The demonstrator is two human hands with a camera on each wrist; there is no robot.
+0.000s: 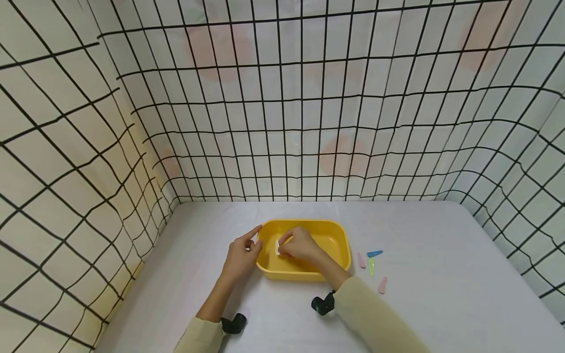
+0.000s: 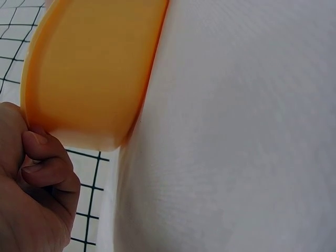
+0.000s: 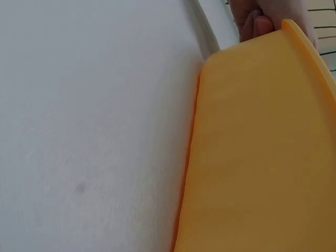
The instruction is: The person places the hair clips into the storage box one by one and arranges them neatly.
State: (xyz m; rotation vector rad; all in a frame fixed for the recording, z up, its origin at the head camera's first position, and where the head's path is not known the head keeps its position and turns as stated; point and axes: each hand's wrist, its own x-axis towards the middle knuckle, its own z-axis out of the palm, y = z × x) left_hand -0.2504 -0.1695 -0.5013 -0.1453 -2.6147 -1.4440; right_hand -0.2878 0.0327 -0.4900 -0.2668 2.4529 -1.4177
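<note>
A yellow tray (image 1: 304,276) with rounded corners sits on the white table. My left hand (image 1: 240,255) holds its left rim; in the left wrist view the left hand's fingers (image 2: 50,170) are curled against the tray's outer wall (image 2: 89,79). Inside the tray, my right hand (image 1: 300,243) pinches a small white snap hair clip (image 1: 277,247) between thumb and fingertips, near the left end. The right wrist view shows mostly the tray's outer side (image 3: 252,147), which hides the right hand's work.
Several snap hair clips lie on the table right of the tray: a blue clip (image 1: 374,253), a green clip (image 1: 371,267), a pink clip (image 1: 361,260) and a nearer pink clip (image 1: 382,285). Black wire mesh (image 1: 282,130) over pale cloth encloses the back and sides.
</note>
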